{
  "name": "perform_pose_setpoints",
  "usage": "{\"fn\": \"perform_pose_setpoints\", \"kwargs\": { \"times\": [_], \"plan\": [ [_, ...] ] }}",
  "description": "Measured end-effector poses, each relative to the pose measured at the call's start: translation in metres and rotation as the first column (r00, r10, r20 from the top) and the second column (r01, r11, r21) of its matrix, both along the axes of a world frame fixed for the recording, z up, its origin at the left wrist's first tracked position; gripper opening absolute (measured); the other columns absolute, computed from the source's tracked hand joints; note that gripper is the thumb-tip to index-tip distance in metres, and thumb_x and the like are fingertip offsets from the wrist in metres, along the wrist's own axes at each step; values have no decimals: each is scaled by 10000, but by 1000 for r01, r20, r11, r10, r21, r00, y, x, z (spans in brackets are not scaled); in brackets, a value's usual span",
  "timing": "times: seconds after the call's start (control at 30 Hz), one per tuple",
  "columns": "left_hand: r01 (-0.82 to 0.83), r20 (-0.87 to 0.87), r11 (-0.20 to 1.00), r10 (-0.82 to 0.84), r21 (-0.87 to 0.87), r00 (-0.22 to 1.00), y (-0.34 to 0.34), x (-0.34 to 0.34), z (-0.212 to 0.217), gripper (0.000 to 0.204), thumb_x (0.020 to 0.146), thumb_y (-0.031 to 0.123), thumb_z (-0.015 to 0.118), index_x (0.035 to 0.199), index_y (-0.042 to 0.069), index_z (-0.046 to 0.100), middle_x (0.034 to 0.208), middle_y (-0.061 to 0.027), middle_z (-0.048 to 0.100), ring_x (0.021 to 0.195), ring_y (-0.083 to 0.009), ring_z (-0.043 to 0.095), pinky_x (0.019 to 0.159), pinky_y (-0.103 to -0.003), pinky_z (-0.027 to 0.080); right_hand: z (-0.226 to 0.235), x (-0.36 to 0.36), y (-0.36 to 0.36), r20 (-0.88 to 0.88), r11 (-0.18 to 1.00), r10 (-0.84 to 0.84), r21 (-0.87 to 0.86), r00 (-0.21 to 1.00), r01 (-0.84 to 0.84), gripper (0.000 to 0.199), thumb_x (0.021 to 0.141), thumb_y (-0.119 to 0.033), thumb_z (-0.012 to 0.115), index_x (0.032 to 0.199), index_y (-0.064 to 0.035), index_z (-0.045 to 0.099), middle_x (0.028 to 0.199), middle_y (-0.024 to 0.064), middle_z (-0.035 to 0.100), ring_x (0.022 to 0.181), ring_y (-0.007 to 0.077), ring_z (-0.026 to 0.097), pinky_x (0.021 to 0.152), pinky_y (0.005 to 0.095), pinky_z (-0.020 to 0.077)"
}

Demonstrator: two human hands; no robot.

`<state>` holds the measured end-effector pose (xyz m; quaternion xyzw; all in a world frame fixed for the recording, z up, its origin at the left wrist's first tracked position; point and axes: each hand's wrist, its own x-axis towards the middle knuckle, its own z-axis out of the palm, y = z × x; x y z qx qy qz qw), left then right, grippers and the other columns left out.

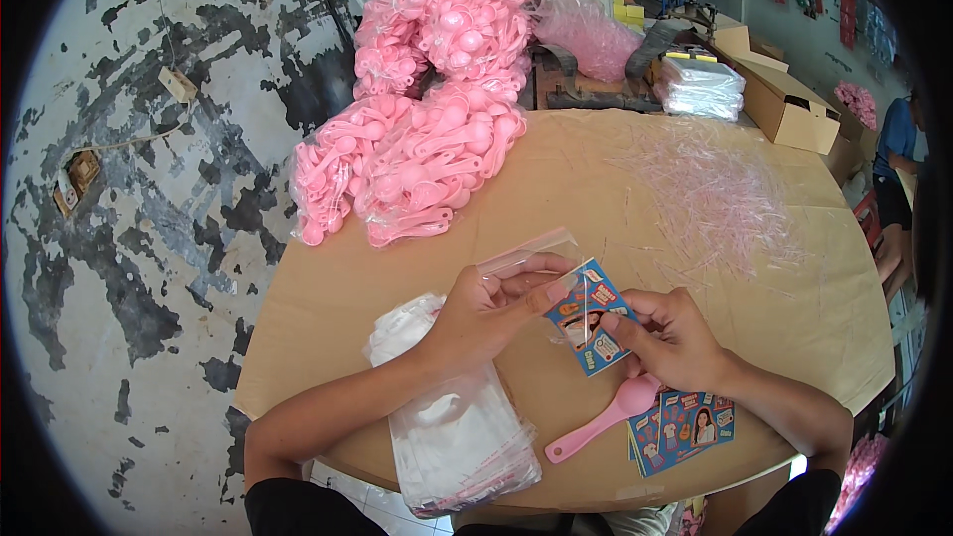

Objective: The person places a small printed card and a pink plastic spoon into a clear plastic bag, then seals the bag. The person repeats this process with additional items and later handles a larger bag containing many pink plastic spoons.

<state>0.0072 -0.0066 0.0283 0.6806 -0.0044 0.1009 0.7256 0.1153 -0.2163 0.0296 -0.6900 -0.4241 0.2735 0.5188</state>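
My left hand pinches a clear plastic bag together with a blue printed card. My right hand grips the same card from the right, its fingertips on the card's lower edge. A pink plastic spoon lies on the table just below my right hand. A stack of more blue printed cards sits beside the spoon, near the table's front edge. Under my left forearm lies a pile of empty clear bags.
A brown cardboard-covered table carries big clear sacks of pink spoons at the back left and scattered thin clear strips at the back right. Cardboard boxes and stacked bags stand behind. Another person is at the right edge.
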Motion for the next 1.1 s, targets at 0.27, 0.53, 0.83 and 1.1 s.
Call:
{"fn": "perform_pose_setpoints", "kwargs": {
  "times": [0.27, 0.53, 0.83, 1.1],
  "plan": [
    [-44, -7, 999, 44, -5, 999, 0, 0, -2, 337, 944, 150, 670, 1223, -27, 604, 1081, -93, 697, 942, -112, 661, 826, -275, 533, -4, 1, 1, 14, 998, 29, 52, 999, -30, 238, 1014, -199, 561, 1129, -25, 677, 632, -9, 632, 524, 35, 591, 470, 217, 463],
    [-39, -4, 997, 39, 69, 999, -2, -3, 1, 319, 917, 165, 709, 1165, -23, 636, 1025, -76, 699, 929, -114, 656, 847, -269, 530, -14, 3, 0, 106, 990, 119, 68, 987, -126, 209, 1001, -167, 572, 1120, -30, 677, 597, 17, 600, 520, 54, 584, 471, 237, 451],
    [37, -71, 999, -34, 36, 997, -2, -4, 2, 318, 921, 182, 707, 1160, -21, 657, 1023, -56, 689, 955, -112, 640, 849, -277, 528, -14, 2, -1, 212, 984, 169, 26, 963, -178, 194, 996, -165, 579, 1105, -35, 673, 560, 45, 571, 487, 54, 504, 448, 264, 385],
    [-23, 15, 1000, 23, 4, 1000, 2, -1, 2, 327, 985, 214, 614, 1212, -20, 637, 1048, -80, 699, 901, -142, 660, 800, -303, 542, -6, 0, 0, 82, 997, 23, 75, 996, -29, 223, 1019, -174, 545, 1142, -39, 674, 577, -37, 552, 509, 13, 498, 451, 223, 393]
  ]
}}
